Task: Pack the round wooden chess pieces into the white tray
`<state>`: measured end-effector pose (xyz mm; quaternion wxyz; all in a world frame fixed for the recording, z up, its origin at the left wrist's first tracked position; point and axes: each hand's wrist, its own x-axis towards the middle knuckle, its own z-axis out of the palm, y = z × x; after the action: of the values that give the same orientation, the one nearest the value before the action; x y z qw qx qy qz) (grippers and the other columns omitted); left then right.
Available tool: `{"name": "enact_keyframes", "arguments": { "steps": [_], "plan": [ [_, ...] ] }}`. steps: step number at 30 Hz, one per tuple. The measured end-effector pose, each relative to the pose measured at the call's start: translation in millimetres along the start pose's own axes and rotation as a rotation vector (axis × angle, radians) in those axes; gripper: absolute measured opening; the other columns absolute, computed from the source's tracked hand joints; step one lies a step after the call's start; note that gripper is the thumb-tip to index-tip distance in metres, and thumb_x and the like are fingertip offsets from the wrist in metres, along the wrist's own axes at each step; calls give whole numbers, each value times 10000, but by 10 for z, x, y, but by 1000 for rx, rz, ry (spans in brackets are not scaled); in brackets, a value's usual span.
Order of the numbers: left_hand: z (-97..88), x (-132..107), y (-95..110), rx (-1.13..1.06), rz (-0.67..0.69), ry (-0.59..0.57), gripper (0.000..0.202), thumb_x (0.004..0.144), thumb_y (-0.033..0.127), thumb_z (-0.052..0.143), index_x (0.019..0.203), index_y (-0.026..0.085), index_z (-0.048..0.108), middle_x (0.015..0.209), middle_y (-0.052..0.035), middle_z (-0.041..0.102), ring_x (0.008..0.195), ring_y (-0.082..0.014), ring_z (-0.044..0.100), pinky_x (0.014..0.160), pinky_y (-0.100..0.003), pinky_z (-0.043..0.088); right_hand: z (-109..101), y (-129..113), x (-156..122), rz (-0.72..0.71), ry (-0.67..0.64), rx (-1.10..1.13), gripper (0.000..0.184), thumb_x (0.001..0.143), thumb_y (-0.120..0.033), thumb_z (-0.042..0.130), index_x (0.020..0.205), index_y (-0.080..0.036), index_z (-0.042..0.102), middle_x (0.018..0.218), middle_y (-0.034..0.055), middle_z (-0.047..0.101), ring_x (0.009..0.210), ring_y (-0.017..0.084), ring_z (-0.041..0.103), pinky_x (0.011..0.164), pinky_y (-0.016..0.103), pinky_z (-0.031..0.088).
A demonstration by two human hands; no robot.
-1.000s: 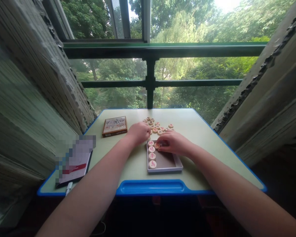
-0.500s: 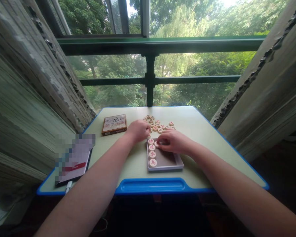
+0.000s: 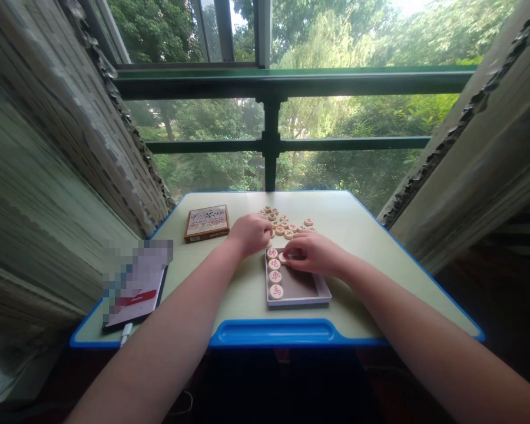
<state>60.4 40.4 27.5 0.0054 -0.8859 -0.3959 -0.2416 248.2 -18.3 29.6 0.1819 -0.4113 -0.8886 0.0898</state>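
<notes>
Left of centre, the lid lies aside, likely for room. My left hand curls at the loose pieces, its hold hidden. At centre, the tray seems to keep four pieces in line; my half-curled right hand touches a fifth piece, grip unclear.

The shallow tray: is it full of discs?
Not full: the tray shows bare floor right of four discs along its left side.

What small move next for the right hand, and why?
The right hand should probably ease off the xiangqi piece it touches: that piece appears seated in the box tray, beside the far end of the red-marked column.
</notes>
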Motion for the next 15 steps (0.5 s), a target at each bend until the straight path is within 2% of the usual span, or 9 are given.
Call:
{"name": "enact_keyframes", "arguments": {
  "steps": [15],
  "plan": [
    [-16, 0, 15, -1, 15, -35, 248, 670, 129, 463, 619, 180, 700, 710, -36, 697, 665, -163, 599, 648, -266, 455, 4, 16, 1, 14, -2, 7, 105, 745, -245, 631, 807, -192, 697, 695, 32, 634, 688, 148, 532, 675, 266, 401]
  ]
}}
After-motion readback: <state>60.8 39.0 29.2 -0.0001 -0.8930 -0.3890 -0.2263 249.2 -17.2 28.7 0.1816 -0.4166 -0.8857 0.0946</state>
